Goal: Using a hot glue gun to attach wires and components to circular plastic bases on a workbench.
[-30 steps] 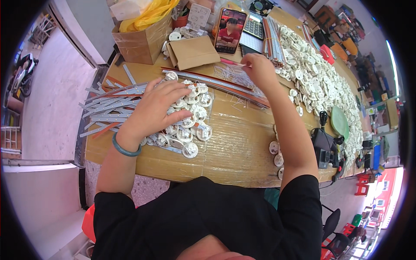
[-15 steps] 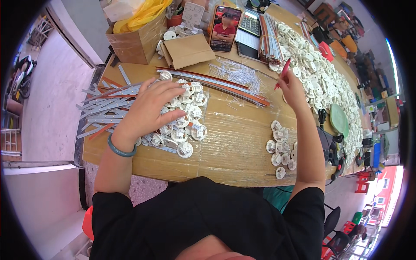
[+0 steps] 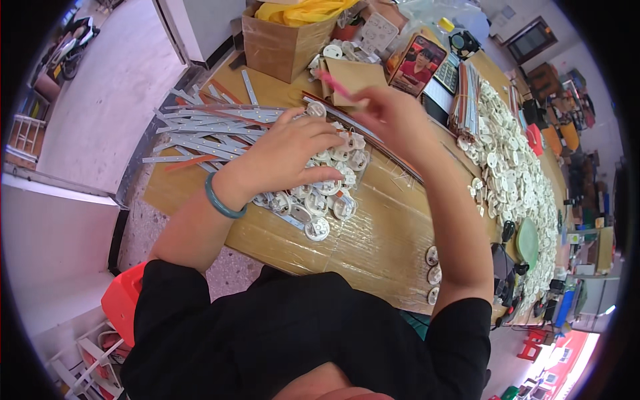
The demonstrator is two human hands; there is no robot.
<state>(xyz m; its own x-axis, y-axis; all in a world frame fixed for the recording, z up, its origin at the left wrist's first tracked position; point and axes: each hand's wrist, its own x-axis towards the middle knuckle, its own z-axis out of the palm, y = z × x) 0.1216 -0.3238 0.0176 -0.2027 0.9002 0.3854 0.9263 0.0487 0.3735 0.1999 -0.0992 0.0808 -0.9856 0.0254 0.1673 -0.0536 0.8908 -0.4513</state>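
Observation:
My left hand (image 3: 288,152) lies with fingers spread over a pile of white round discs (image 3: 317,229), which have small parts and wires on them. Narrow silver LED strips (image 3: 207,123) and a few orange ones fan out to the left of this pile. Up beyond it, my right hand (image 3: 393,120) is raised, its fingers closed on a slim pink-red tool (image 3: 337,85). Motion blurs the tool, so its kind cannot be made out. It crosses in front of a folded piece of brown cardboard (image 3: 363,75). Long strips run partly hidden under my right hand.
A cardboard box (image 3: 287,50) with yellow plastic stands at the back. Beside the cardboard leans a phone (image 3: 418,67) with a lit screen. A large heap of white discs (image 3: 507,160) and a green dish (image 3: 527,240) lie right; a few discs (image 3: 434,275) sit by my right forearm.
My right hand has swung left with the pink-red tool, from beside the large heap to near the folded cardboard. The whole view has shifted; my left hand stays on the disc pile.

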